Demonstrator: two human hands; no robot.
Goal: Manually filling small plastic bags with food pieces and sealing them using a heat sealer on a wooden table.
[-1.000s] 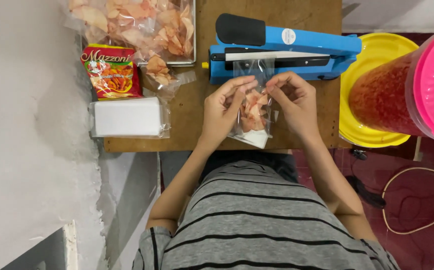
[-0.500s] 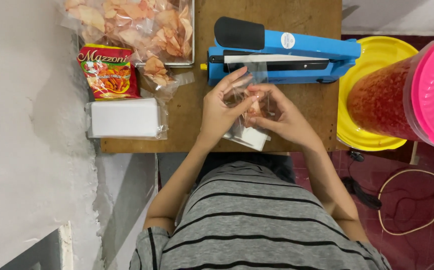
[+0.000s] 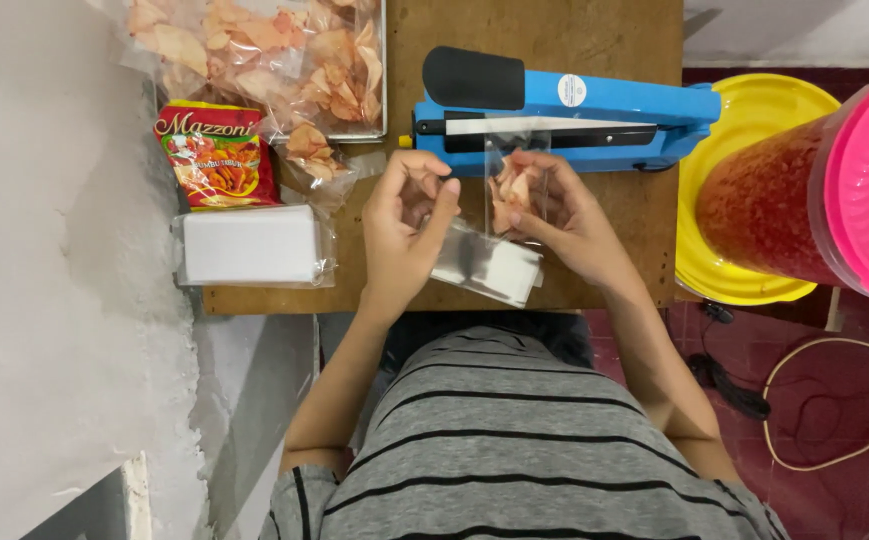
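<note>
Right hand (image 3: 564, 215) grips a small clear bag (image 3: 516, 185) of orange-pink crackers between thumb and fingers, at table centre, just in front of the blue heat sealer (image 3: 594, 115). The bag stands with its long axis running from 6 to 12 o'clock; its open top points to 12 o'clock and overlaps the sealer's jaw bar. Left hand (image 3: 404, 225) is loosely curled at the 9 o'clock side of the bag; its fingertips pinch thin clear film, though whether that film belongs to the same bag cannot be told.

Below both hands, at 6 o'clock, a flat stack of clear bags (image 3: 484, 265) with a white backing lies on the wooden table (image 3: 644, 210) near its front edge.

Packages at 9 to 11 o'clock:
- A rectangular white block in clear wrap (image 3: 249, 245) lies near the table's left front corner.
- A red and yellow printed sachet (image 3: 216, 152) lies just behind the block.
- A large clear bag of loose orange crackers (image 3: 254, 50) occupies the far left corner, partly on a metal tray (image 3: 382, 90).

At 3 o'clock, off the table, a jar with red contents and a pink lid (image 3: 814, 190) rests over a round yellow tray (image 3: 744, 200).
</note>
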